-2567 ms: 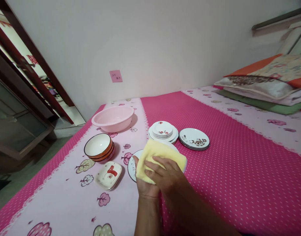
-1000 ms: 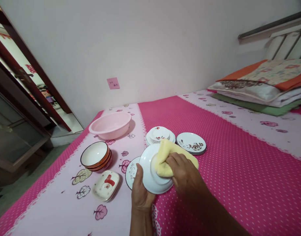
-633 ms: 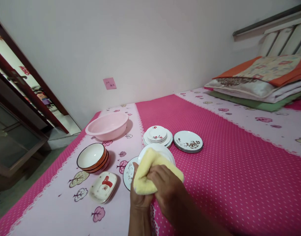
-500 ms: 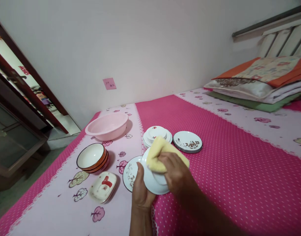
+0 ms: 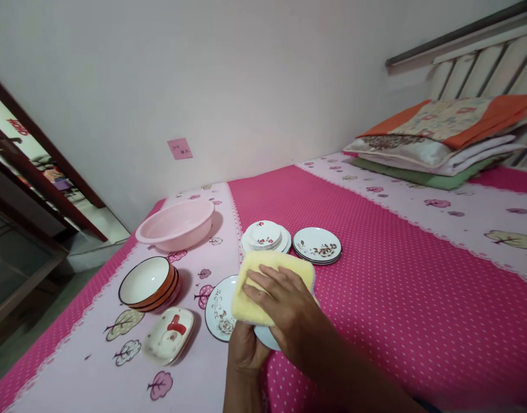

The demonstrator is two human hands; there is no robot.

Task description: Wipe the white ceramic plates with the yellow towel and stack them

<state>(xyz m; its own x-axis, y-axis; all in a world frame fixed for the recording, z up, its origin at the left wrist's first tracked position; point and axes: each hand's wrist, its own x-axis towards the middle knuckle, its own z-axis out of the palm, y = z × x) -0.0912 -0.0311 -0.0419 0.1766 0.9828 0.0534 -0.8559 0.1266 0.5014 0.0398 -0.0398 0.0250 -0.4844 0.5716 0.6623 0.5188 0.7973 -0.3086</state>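
Observation:
My left hand [image 5: 245, 349] grips a small white plate [image 5: 266, 338] from below; only the plate's lower edge shows. A folded yellow cloth [image 5: 269, 282] covers the rest of it. My right hand [image 5: 284, 310] lies over the cloth with fingers stretched out, pressing it flat onto the plate. Just left of the hands a patterned white plate [image 5: 219, 307] rests on the bed.
On the pink bedspread [image 5: 375, 275] stand a pink basin [image 5: 175, 223], stacked orange bowls [image 5: 148, 284], a square dish [image 5: 167, 343], a pile of small floral plates [image 5: 264, 236] and dark-rimmed plates [image 5: 317, 245]. Folded quilts [image 5: 439, 143] lie at the back right. A doorway opens at left.
The cloth was bunched on the plate half a second ago; now it lies spread flat, covering nearly all of it. The view has shifted right.

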